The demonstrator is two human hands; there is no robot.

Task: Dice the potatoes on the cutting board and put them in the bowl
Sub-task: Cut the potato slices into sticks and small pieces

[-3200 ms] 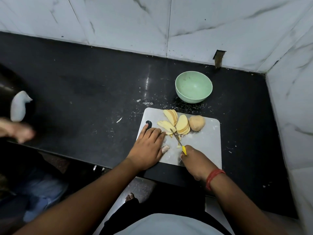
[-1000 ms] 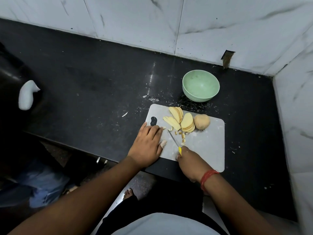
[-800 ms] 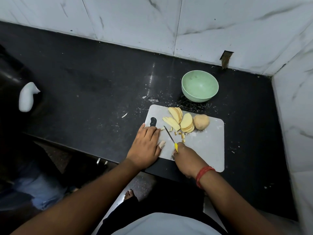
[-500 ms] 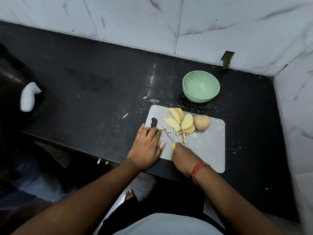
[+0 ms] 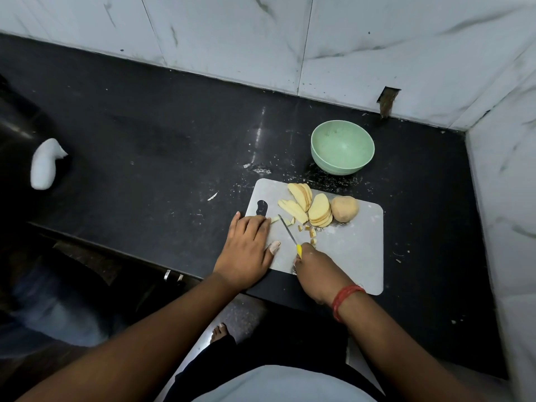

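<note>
Inspection of the worktop finds a grey cutting board lying flat on a black counter, near the front edge and close to the right-hand wall. Left hand lies palm down across the board's left edge, fingers stretched forward and together, their tips resting on a pale potato strip just beside the board's dark handle slot; the thumb points right along the board surface. Right hand has its fingers curled round a small knife with a yellow handle, of which only a short part shows above the fist; the blade runs up and to the left, its tip beside the strip held by the left hand. Small potato dice lie scattered just right of the blade. Behind them stand two fanned groups of potato slices, and one whole unpeeled potato touches the right-hand group. A pale green bowl stands upright on the counter just beyond the board's far edge; no potato is seen in it. A red thread band circles the right wrist. A white rounded object, not identifiable, sits at the far left of the counter. White marble-patterned wall tiles enclose the corner.
</note>
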